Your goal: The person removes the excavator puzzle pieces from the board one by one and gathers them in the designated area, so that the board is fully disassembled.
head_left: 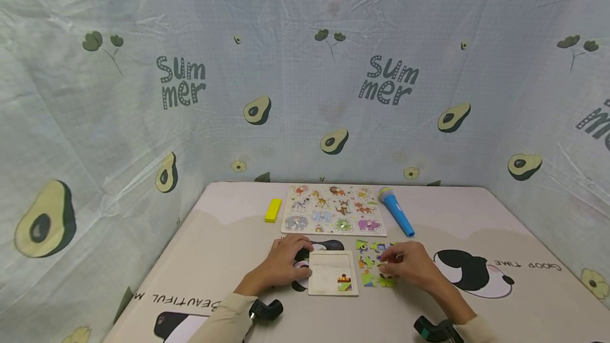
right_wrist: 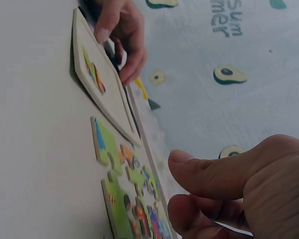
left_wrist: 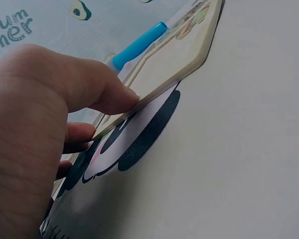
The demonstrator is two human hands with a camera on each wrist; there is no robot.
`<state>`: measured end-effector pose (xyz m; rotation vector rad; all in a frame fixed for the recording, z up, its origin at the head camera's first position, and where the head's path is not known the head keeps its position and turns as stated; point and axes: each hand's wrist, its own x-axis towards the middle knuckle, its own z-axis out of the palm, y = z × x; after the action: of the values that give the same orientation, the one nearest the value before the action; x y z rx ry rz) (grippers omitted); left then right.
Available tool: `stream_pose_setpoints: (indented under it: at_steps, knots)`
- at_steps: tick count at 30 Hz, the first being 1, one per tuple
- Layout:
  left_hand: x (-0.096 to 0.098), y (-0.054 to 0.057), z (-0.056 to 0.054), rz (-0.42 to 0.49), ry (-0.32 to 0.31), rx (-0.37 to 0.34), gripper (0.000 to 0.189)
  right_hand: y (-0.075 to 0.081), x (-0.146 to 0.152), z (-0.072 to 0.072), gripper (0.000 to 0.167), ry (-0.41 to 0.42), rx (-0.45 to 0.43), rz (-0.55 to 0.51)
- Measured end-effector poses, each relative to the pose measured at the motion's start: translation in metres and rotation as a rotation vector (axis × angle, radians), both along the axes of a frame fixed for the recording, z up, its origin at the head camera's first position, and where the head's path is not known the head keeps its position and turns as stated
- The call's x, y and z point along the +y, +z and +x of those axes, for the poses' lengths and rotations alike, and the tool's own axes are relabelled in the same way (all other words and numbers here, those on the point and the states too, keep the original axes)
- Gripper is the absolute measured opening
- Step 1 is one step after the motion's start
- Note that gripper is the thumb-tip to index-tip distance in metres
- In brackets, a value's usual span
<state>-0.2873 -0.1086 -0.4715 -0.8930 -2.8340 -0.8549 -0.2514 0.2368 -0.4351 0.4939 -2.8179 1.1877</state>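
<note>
A pale wooden puzzle tray point(head_left: 326, 271) lies on the table, with joined picture pieces point(head_left: 344, 282) in its near right corner. My left hand point(head_left: 286, 263) holds the tray's left edge; in the left wrist view its thumb point(left_wrist: 114, 97) lies on the rim and a fingertip touches the far corner. To the tray's right are several loose jigsaw pieces point(head_left: 368, 279), green and multicoloured. Above them hovers my right hand point(head_left: 410, 264), partly covering them. The right wrist view shows its thumb point(right_wrist: 209, 174) and bent fingers apart, with nothing visible between them.
Behind the tray lies an animal peg board point(head_left: 310, 221). A yellow block point(head_left: 273, 210) is at its left and a blue toy microphone point(head_left: 397, 213) at its right. A printed curtain point(head_left: 295, 68) hangs around the table's back and sides.
</note>
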Motion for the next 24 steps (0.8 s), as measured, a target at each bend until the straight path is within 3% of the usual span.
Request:
stream_pose_setpoints:
  at_steps: [12,18,24]
  knots:
    - [0.000,-0.001,0.000,-0.008,-0.002,0.010,0.041,0.004,-0.041,0.000,0.017,0.184,0.073,0.047]
    - [0.000,0.001,0.003,-0.004,-0.005,0.001,0.041,0.000,-0.062,0.003,0.024,0.275,0.010,0.077]
    - [0.000,0.003,0.003,0.000,0.001,0.003,0.041,-0.001,-0.078,0.006,0.030,0.250,-0.085,0.147]
